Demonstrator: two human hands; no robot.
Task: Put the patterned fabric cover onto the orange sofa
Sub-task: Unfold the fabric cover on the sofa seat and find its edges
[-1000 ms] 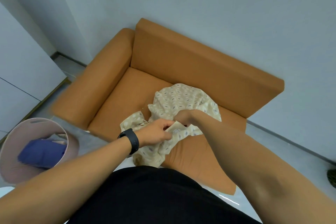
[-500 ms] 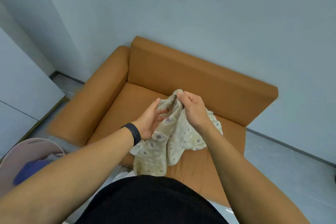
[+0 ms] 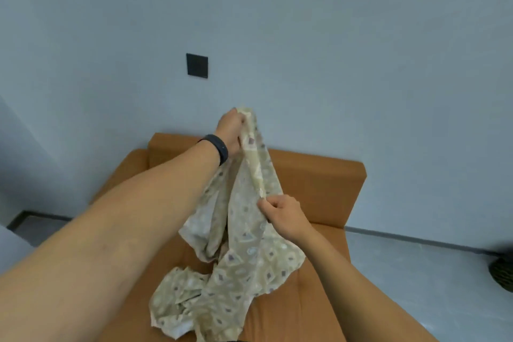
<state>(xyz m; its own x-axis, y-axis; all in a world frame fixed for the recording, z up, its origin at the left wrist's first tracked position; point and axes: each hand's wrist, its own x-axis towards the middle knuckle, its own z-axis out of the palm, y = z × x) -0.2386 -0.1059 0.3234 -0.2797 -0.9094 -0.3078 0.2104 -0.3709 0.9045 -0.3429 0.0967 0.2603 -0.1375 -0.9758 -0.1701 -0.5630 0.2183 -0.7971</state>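
Note:
The patterned fabric cover (image 3: 244, 258), cream with small grey and lilac diamonds, hangs bunched above the orange sofa (image 3: 319, 183). My left hand (image 3: 231, 132), with a black band on its wrist, grips the cover's top end high in front of the backrest. Lower and to the right, my right hand (image 3: 283, 215) pinches an edge of the same cover. The cover's bottom end lies crumpled on the seat cushion. My arms hide much of the sofa's left side.
A pale grey wall (image 3: 333, 50) rises right behind the sofa, with a black square plate (image 3: 197, 65) on it. Grey floor (image 3: 416, 272) lies to the right, with a dark woven object (image 3: 503, 272) at the right edge.
Both hands have lifted the cover off the seat. My left hand rose high with the top end and my right hand slid down along an edge. The camera tilted up.

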